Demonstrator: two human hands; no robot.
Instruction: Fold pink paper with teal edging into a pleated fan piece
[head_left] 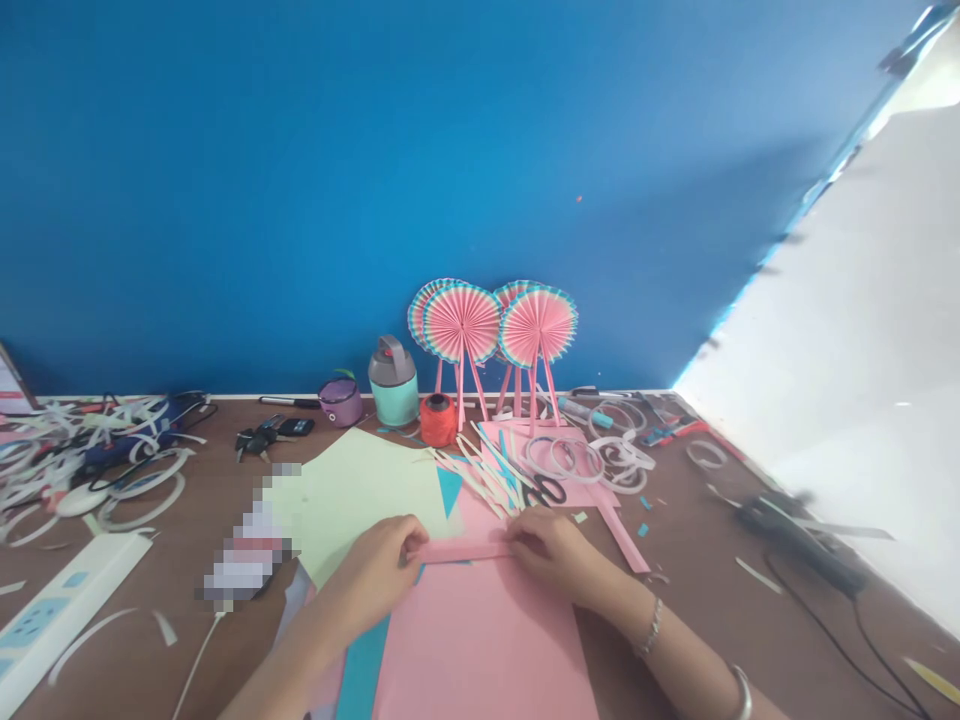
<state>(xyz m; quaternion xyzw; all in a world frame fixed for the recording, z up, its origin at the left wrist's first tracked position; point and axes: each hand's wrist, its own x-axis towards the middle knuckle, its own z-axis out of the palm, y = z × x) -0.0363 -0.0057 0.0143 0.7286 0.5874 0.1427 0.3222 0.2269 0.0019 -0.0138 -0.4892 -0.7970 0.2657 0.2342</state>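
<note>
A: Hands?
B: Left hand point(382, 556) and right hand point(553, 552) pinched the paper strip point(465, 550) at both ends, probably keeping it straight.
A: Strip's spot?
B: Along the pink sheet's point(484, 640) far edge; scissors point(550, 490) lay beyond, likely kept handy.

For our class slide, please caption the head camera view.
Left hand and right hand hold a narrow pink paper strip, with round pleated fans standing before a blue wall.

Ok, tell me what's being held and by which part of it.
The pink strip, by its two ends: the left hand holds the left end, the right hand the right.
</note>
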